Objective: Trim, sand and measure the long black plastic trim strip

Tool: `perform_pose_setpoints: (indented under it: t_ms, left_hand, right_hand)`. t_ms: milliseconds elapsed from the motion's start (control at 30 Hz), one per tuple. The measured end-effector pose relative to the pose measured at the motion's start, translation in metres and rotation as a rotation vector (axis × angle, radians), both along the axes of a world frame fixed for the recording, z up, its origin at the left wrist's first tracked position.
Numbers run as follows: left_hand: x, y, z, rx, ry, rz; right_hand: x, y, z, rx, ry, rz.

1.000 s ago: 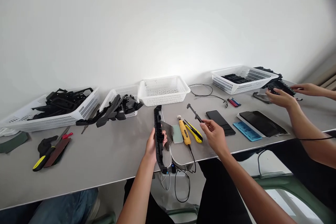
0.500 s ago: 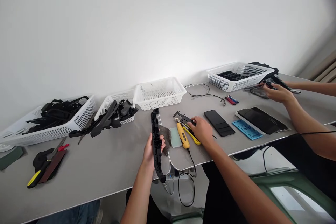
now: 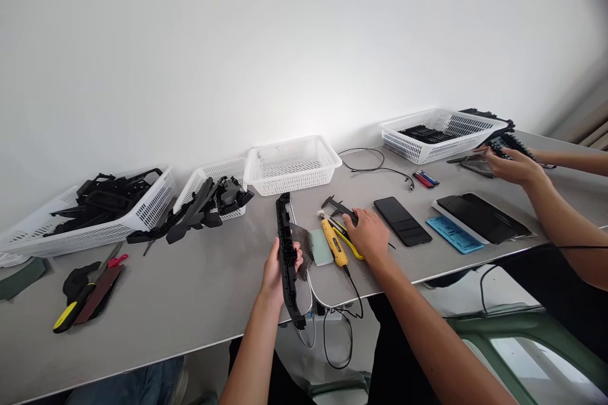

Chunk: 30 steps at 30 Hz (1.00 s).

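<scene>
Caliper [image 3: 339, 209] partly under right hand [image 3: 368, 234], grip unclear

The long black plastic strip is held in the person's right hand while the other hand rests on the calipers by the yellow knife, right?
Not quite: the head view shows the long black plastic strip in the left hand. The right hand rests on the calipers by the yellow knife.

White baskets [image 3: 293, 166] line the wall — a phone [image 3: 401, 221], tablet [image 3: 482, 218] and blue tray [image 3: 451, 234] lie right.
</scene>
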<state>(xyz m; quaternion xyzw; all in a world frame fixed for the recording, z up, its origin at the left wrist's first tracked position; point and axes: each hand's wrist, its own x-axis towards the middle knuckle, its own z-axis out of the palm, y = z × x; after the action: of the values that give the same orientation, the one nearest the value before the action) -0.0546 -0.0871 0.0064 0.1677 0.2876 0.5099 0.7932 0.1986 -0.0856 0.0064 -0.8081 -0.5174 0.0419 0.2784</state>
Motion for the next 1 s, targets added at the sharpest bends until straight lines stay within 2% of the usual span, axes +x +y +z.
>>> perform_pose_setpoints:
  t_ms: [233, 500, 800, 1000]
  left_hand:
    - [0.0, 0.001, -0.002, 0.018, -0.012, -0.008]
    - [0.001, 0.0, -0.003, 0.031, 0.018, 0.005]
    - [0.003, -0.003, 0.007, 0.108, 0.09, -0.006]
    - [0.006, -0.018, 0.018, 0.185, 0.136, 0.031]
  right_hand:
    - [-0.007, -0.017, -0.013, 0.131, -0.025, 0.039]
    - [-0.011, -0.05, -0.016, 0.269, -0.052, 0.231]
    - [-0.005, -0.07, -0.037, 0.245, 0.009, 0.204]
    - [-0.003, -0.071, -0.034, 0.342, 0.187, 0.156]
